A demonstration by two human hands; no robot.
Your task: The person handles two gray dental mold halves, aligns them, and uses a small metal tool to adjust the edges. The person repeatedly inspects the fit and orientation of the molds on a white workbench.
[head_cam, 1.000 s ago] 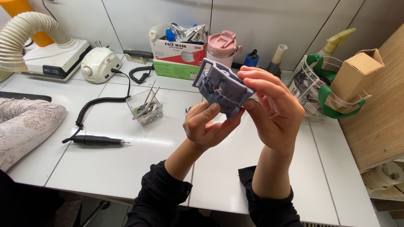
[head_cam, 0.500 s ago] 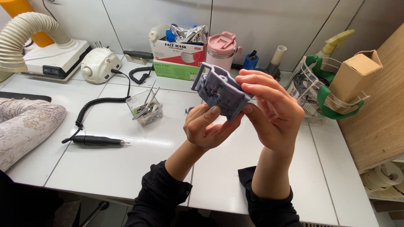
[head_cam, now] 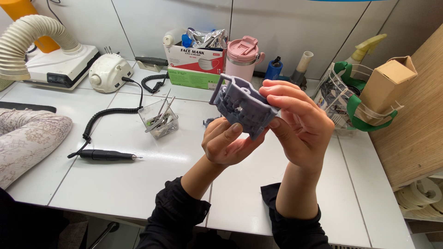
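We hold a grey plastic part (head_cam: 242, 105) above the white table (head_cam: 138, 184), our left hand (head_cam: 226, 143) cupped half open beneath it, fingertips on its lower edge, our right hand (head_cam: 300, 124) curled round its right side. The piece looks whole, lifted for inspection; any trimming appears yet to come. Left of the left hand lie a black handpiece (head_cam: 106, 156) and a clear tool box (head_cam: 159, 121); beyond the right hand stands a wire basket (head_cam: 344, 99). Nothing blocks either hand.
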